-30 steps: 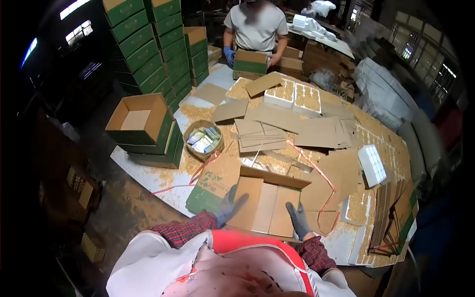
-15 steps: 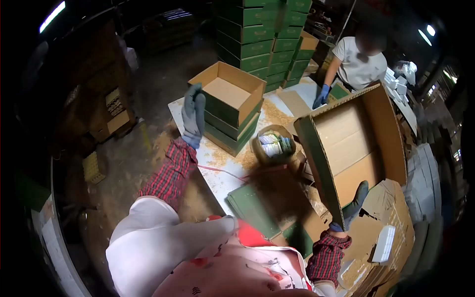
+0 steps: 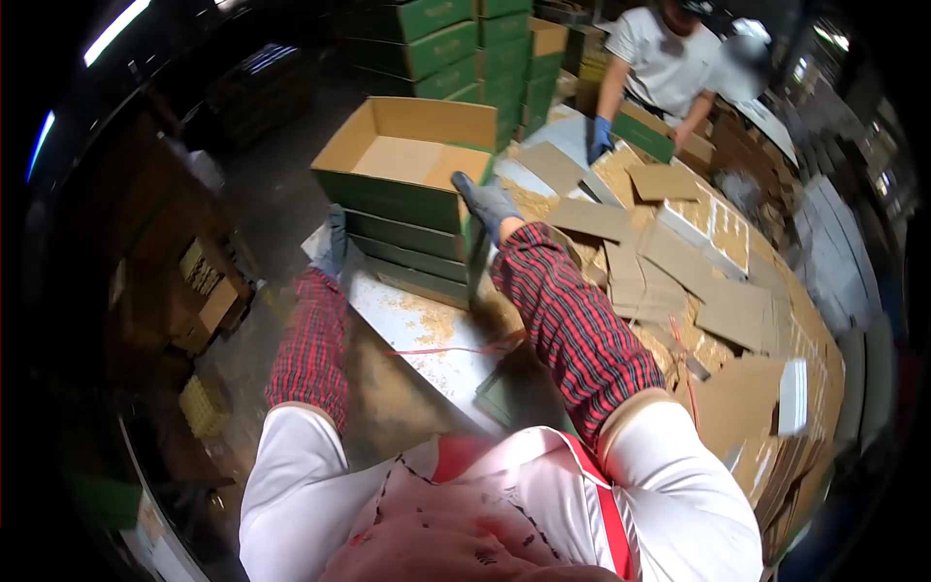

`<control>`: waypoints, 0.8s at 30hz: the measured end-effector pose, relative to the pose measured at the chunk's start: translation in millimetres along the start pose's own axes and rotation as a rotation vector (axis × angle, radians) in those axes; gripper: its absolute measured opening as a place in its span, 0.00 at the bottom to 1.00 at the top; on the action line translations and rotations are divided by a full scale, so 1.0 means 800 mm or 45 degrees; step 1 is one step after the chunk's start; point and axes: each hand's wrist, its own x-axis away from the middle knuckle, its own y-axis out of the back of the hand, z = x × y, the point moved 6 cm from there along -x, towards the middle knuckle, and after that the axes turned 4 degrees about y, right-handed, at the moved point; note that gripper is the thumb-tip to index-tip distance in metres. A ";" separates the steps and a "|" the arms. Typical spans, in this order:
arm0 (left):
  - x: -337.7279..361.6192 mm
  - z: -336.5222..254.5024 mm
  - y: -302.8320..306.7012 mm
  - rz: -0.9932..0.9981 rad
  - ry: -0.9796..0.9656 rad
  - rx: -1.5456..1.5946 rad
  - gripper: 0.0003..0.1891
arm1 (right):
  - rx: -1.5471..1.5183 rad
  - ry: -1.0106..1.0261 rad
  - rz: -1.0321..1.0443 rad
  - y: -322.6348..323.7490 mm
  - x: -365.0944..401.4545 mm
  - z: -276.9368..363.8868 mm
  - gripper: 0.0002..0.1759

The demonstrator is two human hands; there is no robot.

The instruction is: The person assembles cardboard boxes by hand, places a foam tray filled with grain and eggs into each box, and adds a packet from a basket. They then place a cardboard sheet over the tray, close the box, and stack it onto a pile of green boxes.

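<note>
An open cardboard box (image 3: 407, 189), green outside and brown inside, sits on top of a stack of similar boxes (image 3: 407, 254). My right hand (image 3: 488, 206), in a grey-blue glove, grips its near right corner, thumb at the rim and the other fingers partly hidden along the side. On the stack's left side, my gloved left hand (image 3: 333, 244) rests upright against the boxes below the top one, its visible fingers stretched out. The stack stands on a white table (image 3: 427, 364) strewn with shavings.
Tall stacks of green boxes (image 3: 441, 58) rise behind. Flattened cardboard pieces (image 3: 669, 281) and a white block (image 3: 792, 398) lie to the right. Across the table, a person (image 3: 659, 58) with a blue glove handles a green box (image 3: 642, 133). A red cord (image 3: 446, 350) crosses the tabletop.
The open box in my right hand has moved left onto the stack. My left hand has shifted lower along the stack's side. The view has turned, showing more cardboard on the right.
</note>
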 end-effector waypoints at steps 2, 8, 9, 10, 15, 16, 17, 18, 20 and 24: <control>-0.023 0.025 0.024 0.006 -0.103 0.056 0.21 | -0.842 0.502 0.111 0.010 0.036 0.015 0.57; 0.107 -0.231 0.019 -0.410 -0.461 -0.158 0.21 | -0.257 0.478 -0.237 0.070 0.286 -0.163 0.47; 0.151 -0.245 -0.016 -0.216 -0.461 -0.150 0.21 | -0.056 0.456 -0.417 0.109 0.339 -0.209 0.43; 0.188 -0.250 -0.047 -0.033 -0.461 -0.142 0.20 | 0.178 0.361 -0.601 0.152 0.387 -0.255 0.40; 0.422 -0.148 -0.305 1.069 0.232 -0.216 0.49 | 0.492 -0.991 -0.947 0.265 0.626 -0.550 0.50; 0.446 -0.148 -0.333 1.146 0.149 -0.393 0.54 | 0.128 -1.078 -0.858 0.251 0.639 -0.589 0.49; 0.458 -0.159 -0.342 1.121 0.089 -0.659 0.56 | 0.073 -0.950 -0.737 0.250 0.639 -0.568 0.46; 0.471 -0.170 -0.350 1.080 0.028 -0.912 0.58 | 0.125 -0.844 -0.751 0.264 0.636 -0.543 0.39; 0.480 -0.142 -0.355 1.177 0.099 -0.721 0.60 | 0.043 -0.734 -0.935 0.295 0.649 -0.514 0.30; 0.478 -0.238 -0.338 1.289 -0.128 -0.549 0.60 | -0.395 -0.585 -1.329 0.370 0.686 -0.528 0.22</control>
